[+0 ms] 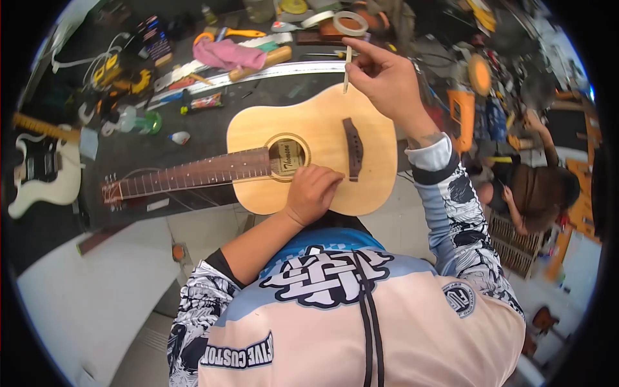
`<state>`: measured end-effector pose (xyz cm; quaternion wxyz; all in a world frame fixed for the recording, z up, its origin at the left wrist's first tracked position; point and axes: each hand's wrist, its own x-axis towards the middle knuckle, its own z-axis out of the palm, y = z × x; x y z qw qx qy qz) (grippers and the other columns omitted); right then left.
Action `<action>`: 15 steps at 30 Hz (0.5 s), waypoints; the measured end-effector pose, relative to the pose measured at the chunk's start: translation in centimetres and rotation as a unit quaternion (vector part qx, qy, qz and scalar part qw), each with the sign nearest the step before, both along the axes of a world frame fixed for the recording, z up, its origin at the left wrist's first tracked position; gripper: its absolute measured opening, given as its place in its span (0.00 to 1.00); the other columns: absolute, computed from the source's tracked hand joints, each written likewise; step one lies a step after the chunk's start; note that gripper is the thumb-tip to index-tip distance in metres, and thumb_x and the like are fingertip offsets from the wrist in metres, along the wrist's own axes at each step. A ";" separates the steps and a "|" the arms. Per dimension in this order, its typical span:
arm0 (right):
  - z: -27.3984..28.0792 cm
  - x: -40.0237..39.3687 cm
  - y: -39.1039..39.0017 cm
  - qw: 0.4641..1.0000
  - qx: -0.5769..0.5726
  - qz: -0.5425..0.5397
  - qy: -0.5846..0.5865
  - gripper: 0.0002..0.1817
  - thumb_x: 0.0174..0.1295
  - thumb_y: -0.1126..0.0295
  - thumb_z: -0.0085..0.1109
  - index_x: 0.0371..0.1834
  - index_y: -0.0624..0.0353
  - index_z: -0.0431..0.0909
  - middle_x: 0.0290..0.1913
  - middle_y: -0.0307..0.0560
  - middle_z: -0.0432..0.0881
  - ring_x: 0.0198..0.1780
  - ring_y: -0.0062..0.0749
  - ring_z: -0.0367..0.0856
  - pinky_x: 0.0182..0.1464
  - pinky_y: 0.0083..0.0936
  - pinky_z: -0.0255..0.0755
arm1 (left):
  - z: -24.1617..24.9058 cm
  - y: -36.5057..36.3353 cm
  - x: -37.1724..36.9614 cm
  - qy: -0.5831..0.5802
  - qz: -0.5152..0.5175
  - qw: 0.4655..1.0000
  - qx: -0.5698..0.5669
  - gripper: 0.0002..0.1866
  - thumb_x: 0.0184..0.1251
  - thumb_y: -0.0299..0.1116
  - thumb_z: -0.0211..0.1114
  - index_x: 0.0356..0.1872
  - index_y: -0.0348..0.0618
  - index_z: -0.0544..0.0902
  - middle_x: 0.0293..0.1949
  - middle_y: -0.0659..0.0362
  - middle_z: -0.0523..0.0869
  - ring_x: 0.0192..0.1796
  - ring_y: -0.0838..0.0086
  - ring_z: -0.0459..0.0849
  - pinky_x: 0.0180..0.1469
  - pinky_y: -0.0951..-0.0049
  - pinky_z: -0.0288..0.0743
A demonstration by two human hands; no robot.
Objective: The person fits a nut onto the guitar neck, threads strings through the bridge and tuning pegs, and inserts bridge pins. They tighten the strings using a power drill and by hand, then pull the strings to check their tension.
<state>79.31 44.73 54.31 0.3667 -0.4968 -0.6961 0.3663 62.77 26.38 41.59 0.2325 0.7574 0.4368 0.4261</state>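
Observation:
An acoustic guitar (pixel 255 129) with a pale top lies face up across the bench edge in front of me, its neck pointing left. No strings show over its soundhole or dark bridge (pixel 353 148). Above the body's upper right edge, my right hand (pixel 390 77) pinches a thin pale stick (pixel 347 71) between thumb and index finger, holding it roughly upright. My left hand (pixel 316 195) rests on the guitar top between soundhole and bridge. Its fingers are curled together, with the tips close to the bridge's lower end; whatever they may hold is hidden.
A pink cloth (pixel 231 53), a wooden cylinder (pixel 261 62), a tape roll (pixel 350 24) and a clear-green bottle (pixel 138 120) lie on the cluttered bench. A white electric guitar body (pixel 48 168) is at far left. Another person (pixel 535 193) works at right, near an orange tool (pixel 461 116).

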 end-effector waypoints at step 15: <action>-3.0 7.1 -16.3 0.845 -0.177 -0.326 0.385 0.13 0.72 0.68 0.68 0.50 0.68 0.82 0.43 0.48 0.89 0.42 0.28 0.88 0.49 0.25 0.84 | -0.3 0.6 -0.2 -0.054 -0.064 0.994 -0.065 0.02 0.68 0.25 0.68 0.39 0.43 0.84 0.33 0.58 0.83 0.36 0.64 0.80 0.45 0.64 0.65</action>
